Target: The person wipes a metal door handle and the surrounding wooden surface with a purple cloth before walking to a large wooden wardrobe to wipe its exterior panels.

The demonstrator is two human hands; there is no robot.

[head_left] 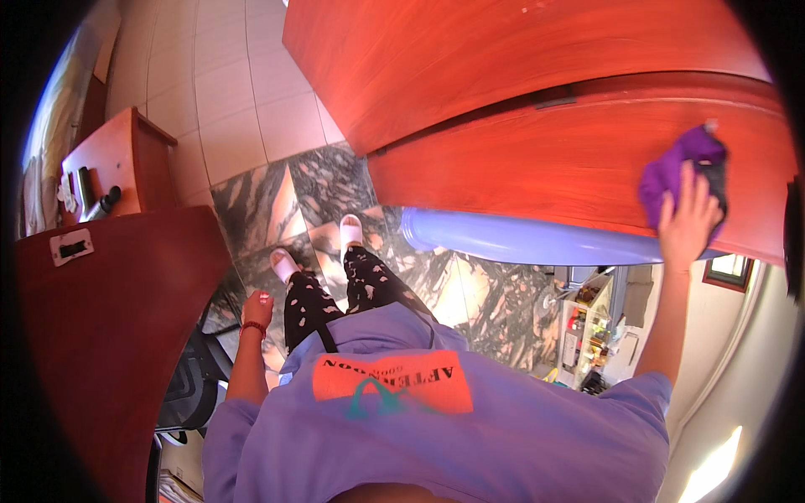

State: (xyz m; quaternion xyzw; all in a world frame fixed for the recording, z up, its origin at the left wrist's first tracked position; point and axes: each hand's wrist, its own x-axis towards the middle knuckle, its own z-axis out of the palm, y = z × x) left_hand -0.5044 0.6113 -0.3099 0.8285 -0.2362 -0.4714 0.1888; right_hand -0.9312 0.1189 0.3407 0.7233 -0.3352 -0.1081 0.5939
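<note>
A bunched purple cloth (664, 178) with a dark part on its right side lies against a reddish-brown wooden panel (520, 163) at the right. My right hand (689, 220) presses on the cloth with its fingers stretched up over it, my arm reaching out to the right. Beside my left leg hangs my left hand (257, 308), with a dark red bracelet at its wrist. Its fingers are curled in, and I see nothing held in them.
A rolled blue-violet mat (520, 237) lies along the panel's lower edge. Another wooden panel (503, 59) stands beyond. At the left are a dark red board (117, 310), a small wooden cabinet (126, 163) and a black chair (189, 386). A cluttered shelf (583, 335) stands below my right arm.
</note>
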